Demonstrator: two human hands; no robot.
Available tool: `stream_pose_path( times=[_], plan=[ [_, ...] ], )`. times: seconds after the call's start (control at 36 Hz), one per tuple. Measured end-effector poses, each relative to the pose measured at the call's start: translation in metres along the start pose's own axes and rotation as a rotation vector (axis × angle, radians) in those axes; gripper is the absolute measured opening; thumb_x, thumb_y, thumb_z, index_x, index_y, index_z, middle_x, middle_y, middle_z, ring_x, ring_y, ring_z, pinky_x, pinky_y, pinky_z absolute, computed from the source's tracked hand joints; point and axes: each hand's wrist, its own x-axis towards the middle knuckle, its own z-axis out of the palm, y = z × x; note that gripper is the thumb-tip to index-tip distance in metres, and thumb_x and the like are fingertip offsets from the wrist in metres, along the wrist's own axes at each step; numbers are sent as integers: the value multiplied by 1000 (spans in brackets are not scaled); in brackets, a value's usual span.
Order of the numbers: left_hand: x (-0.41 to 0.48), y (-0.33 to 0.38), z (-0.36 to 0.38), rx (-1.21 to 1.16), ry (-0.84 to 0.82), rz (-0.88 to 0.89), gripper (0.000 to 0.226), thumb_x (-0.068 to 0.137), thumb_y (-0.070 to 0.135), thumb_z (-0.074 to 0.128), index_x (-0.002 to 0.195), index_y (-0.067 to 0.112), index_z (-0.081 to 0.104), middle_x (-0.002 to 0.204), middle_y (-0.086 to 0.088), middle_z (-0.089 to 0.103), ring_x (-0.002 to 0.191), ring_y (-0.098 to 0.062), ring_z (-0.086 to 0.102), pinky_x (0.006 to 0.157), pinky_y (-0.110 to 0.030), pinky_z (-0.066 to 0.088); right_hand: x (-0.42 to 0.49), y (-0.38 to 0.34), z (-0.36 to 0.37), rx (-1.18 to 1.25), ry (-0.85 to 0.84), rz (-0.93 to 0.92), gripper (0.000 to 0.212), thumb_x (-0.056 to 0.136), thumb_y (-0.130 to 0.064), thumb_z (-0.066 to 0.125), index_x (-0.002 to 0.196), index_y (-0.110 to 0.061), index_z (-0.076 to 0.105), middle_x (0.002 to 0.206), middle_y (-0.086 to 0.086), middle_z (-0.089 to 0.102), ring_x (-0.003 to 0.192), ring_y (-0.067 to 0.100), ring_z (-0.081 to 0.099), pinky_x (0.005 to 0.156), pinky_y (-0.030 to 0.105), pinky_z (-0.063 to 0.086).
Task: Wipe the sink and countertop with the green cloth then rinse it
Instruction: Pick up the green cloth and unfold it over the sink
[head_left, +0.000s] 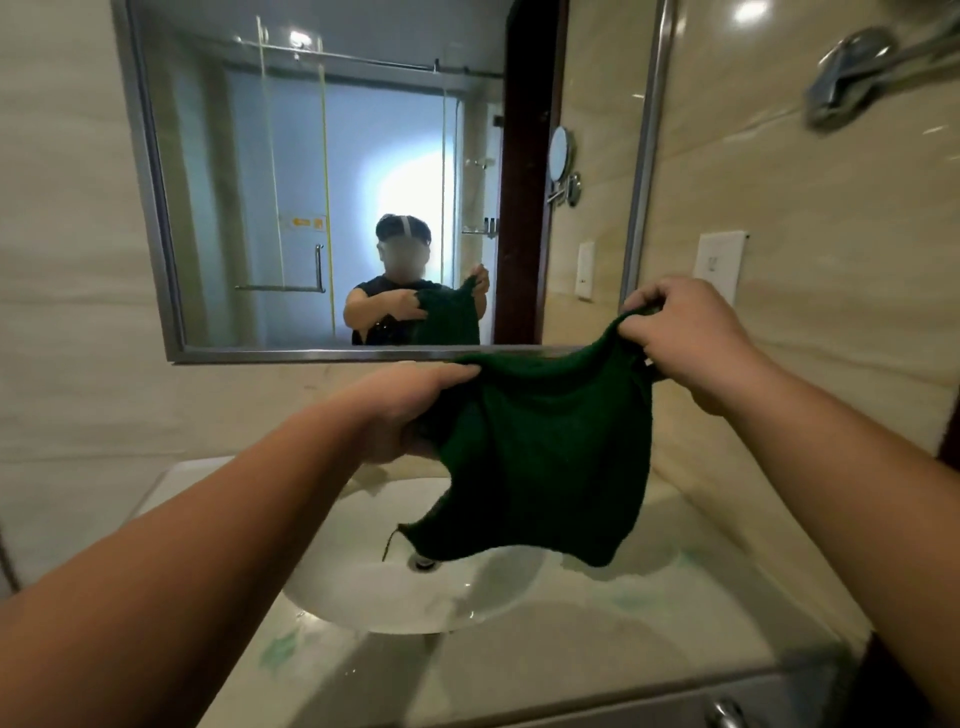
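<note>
A dark green cloth hangs spread out in the air above the white oval sink. My left hand grips its left edge, fingers curled round the fabric. My right hand pinches the upper right corner, held a bit higher. The cloth's lower edge dangles just above the drain, with a loose thread hanging. The pale countertop around the basin looks wet, with faint green smears.
A framed mirror fills the wall ahead and reflects a person holding the cloth. A white wall socket sits to the right. A chrome fixture juts out at top right. The tap is hidden behind the cloth.
</note>
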Motion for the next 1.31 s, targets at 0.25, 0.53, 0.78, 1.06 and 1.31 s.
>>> stream_pose_path(
  times=[0.25,0.53,0.78,1.06,1.31],
  plan=[
    [-2,17,46,-170,-281,7,40,105,28,53,137,7,62,129,-20,74,122,-35,70,103,-49,56,-27,-29,14,182,-270,21,11,96,-17,65,106,-20,65,106,14,70,89,26,75,69,45,66],
    [2,5,52,-42,-341,194,42,100,5,64,140,19,58,127,-16,74,118,-36,73,104,-63,54,-33,-29,15,118,-526,-37,52,103,-16,53,149,-41,48,120,0,70,92,24,78,80,44,66],
    [7,12,51,-192,-365,234,46,102,3,55,144,21,59,135,-15,71,125,-38,68,103,-53,54,-23,56,3,270,-606,203,44,87,-51,73,124,-28,69,119,-4,76,115,21,69,108,47,51],
    [43,2,55,-185,-242,117,35,103,1,53,133,14,65,122,-18,77,112,-35,75,91,-44,63,-44,111,38,565,-662,235,26,97,-13,63,120,-2,68,116,13,76,108,30,71,86,38,59],
    [100,-37,73,299,-75,-63,50,92,35,80,127,10,55,119,-13,68,100,-28,70,75,-39,62,-10,123,35,848,-466,321,26,103,-10,56,127,-1,58,98,20,70,88,28,70,74,41,62]
  ],
)
